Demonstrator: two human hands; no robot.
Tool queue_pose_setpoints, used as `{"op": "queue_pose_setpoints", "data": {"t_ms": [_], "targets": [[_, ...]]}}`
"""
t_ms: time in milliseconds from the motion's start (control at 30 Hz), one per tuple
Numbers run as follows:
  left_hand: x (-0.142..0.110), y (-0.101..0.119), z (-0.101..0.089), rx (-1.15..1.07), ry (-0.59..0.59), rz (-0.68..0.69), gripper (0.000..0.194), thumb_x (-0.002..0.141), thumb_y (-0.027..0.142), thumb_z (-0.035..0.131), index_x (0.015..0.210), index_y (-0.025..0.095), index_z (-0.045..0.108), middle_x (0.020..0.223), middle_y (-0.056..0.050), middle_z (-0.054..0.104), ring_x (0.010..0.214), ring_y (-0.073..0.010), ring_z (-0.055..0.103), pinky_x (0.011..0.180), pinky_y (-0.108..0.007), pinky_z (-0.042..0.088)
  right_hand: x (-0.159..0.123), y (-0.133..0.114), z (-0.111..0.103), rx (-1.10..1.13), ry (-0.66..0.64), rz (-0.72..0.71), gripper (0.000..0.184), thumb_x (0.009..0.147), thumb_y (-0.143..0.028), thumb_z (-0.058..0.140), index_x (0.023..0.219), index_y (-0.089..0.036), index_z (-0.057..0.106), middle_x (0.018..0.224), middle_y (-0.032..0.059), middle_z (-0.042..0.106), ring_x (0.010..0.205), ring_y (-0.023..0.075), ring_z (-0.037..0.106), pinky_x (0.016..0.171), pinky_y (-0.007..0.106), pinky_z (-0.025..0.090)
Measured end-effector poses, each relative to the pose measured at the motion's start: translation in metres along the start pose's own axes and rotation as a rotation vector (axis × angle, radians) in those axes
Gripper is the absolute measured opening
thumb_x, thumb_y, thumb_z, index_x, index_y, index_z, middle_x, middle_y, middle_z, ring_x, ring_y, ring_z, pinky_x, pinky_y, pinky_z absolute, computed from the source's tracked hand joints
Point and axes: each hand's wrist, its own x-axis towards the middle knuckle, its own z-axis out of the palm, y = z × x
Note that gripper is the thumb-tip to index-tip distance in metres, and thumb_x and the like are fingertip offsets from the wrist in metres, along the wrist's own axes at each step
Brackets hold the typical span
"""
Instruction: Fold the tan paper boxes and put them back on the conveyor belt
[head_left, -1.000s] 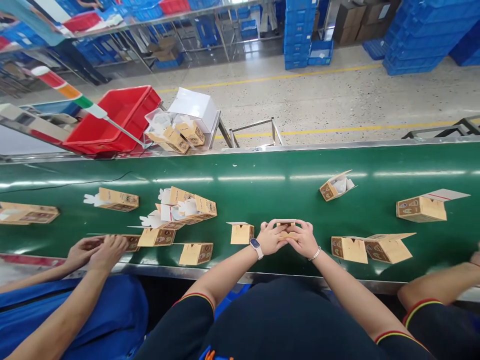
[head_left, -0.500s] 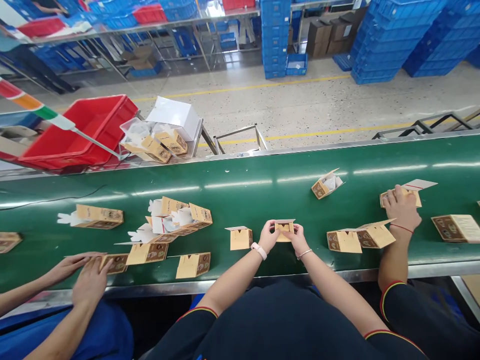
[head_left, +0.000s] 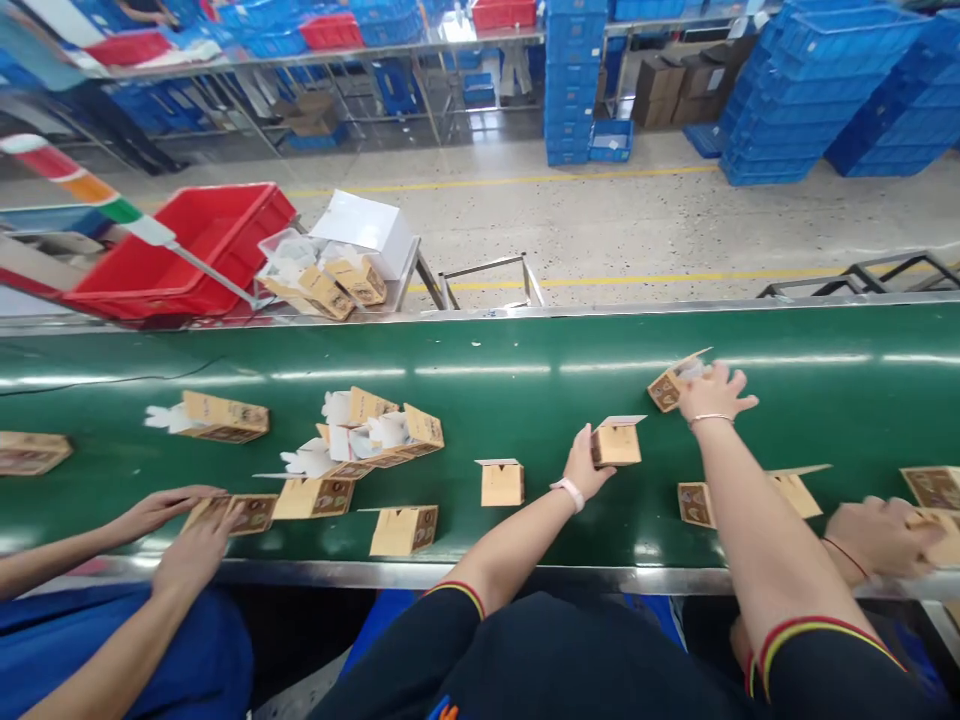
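Holding a small carton (head_left: 618, 447) in the left hand (head_left: 588, 468), between both edges of the green belt (head_left: 555, 400); apparently formed, with flap (head_left: 624, 421) left unclosed. With fingers wide on the right hand (head_left: 715, 392), at a filled carton (head_left: 663, 392), nearer the far edge, likewise unclosed.

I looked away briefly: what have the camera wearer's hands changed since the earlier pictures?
The right hand let go of the small box and moved forward and rightward to the open box; whether it grips that is unclear. The left hand now holds the small box alone, shifted rightward. The clustered boxes at left stayed put.
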Motion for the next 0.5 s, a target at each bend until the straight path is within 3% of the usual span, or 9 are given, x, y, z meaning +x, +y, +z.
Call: {"op": "queue_pose_setpoints", "data": {"t_ms": [33, 100, 167, 233, 300, 367, 433, 500], "targets": [[-0.001, 0.01, 0.002, 0.007, 0.006, -0.046, 0.092, 0.057, 0.018, 0.083, 0.136, 0.011, 0.038, 0.139, -0.024, 0.041, 0.127, -0.0356, 0.047, 0.105, -0.052, 0.042, 0.002, -0.005, -0.007, -0.001, 0.002, -0.027, 0.019, 0.075, -0.029, 0.052, 0.079, -0.016, 0.066, 0.128, 0.0179, 0.048, 0.117, 0.0424, 0.037, 0.085, 0.076, 0.028], [-0.018, 0.033, -0.008, -0.024, -0.087, -0.065, 0.073, 0.063, 0.025, 0.079, 0.128, 0.015, 0.048, 0.13, -0.019, 0.052, 0.112, -0.0301, 0.059, 0.096, -0.046, 0.051, -0.007, -0.018, -0.025, 0.032, 0.047, -0.133, 0.02, 0.075, -0.03, 0.053, 0.071, -0.015, 0.065, 0.131, 0.0183, 0.044, 0.115, 0.0422, 0.04, 0.083, 0.071, 0.033], [-0.046, 0.057, -0.033, -0.094, -0.281, 0.002, 0.042, 0.073, 0.031, 0.071, 0.111, 0.019, 0.061, 0.105, -0.009, 0.067, 0.089, -0.0215, 0.067, 0.08, -0.036, 0.057, -0.024, -0.036, -0.044, 0.087, 0.128, -0.293, 0.023, 0.076, -0.033, 0.054, 0.068, -0.015, 0.065, 0.133, 0.0185, 0.042, 0.116, 0.0424, 0.041, 0.083, 0.067, 0.035], [-0.073, 0.08, -0.068, -0.144, -0.358, 0.077, 0.03, 0.078, 0.034, 0.066, 0.104, 0.02, 0.064, 0.089, -0.005, 0.071, 0.078, -0.0169, 0.068, 0.068, -0.028, 0.056, -0.042, -0.061, -0.055, 0.144, 0.209, -0.439, 0.025, 0.079, -0.035, 0.054, 0.069, -0.016, 0.066, 0.133, 0.0186, 0.042, 0.122, 0.0423, 0.038, 0.086, 0.062, 0.035], [-0.085, 0.097, -0.108, -0.136, -0.245, 0.142, 0.027, 0.08, 0.034, 0.063, 0.103, 0.019, 0.065, 0.086, -0.004, 0.072, 0.075, -0.0155, 0.067, 0.063, -0.025, 0.054, -0.056, -0.091, -0.049, 0.205, 0.255, -0.545, 0.025, 0.081, -0.035, 0.053, 0.069, -0.017, 0.065, 0.133, 0.0179, 0.041, 0.129, 0.0418, 0.032, 0.09, 0.059, 0.034], [-0.077, 0.101, -0.148, -0.104, -0.008, 0.158, 0.024, 0.083, 0.034, 0.06, 0.101, 0.019, 0.065, 0.087, -0.005, 0.071, 0.077, -0.0156, 0.067, 0.068, -0.027, 0.054, -0.066, -0.122, -0.026, 0.249, 0.246, -0.6, 0.025, 0.082, -0.032, 0.052, 0.067, -0.016, 0.064, 0.134, 0.0167, 0.041, 0.133, 0.042, 0.026, 0.094, 0.058, 0.033], [-0.051, 0.092, -0.181, -0.101, 0.234, 0.107, 0.023, 0.085, 0.034, 0.058, 0.1, 0.019, 0.063, 0.092, -0.006, 0.07, 0.083, -0.0165, 0.066, 0.076, -0.031, 0.055, -0.072, -0.149, 0.008, 0.265, 0.181, -0.624, 0.022, 0.081, -0.028, 0.052, 0.067, -0.015, 0.063, 0.133, 0.0165, 0.042, 0.134, 0.0423, 0.025, 0.095, 0.06, 0.03], [-0.016, 0.072, -0.204, -0.115, 0.378, 0.003, 0.022, 0.085, 0.031, 0.058, 0.103, 0.018, 0.061, 0.098, -0.007, 0.069, 0.089, -0.0177, 0.066, 0.083, -0.034, 0.054, -0.079, -0.166, 0.043, 0.268, 0.078, -0.659, 0.018, 0.08, -0.024, 0.05, 0.069, -0.015, 0.062, 0.131, 0.0167, 0.044, 0.133, 0.0417, 0.027, 0.096, 0.063, 0.028]]}}
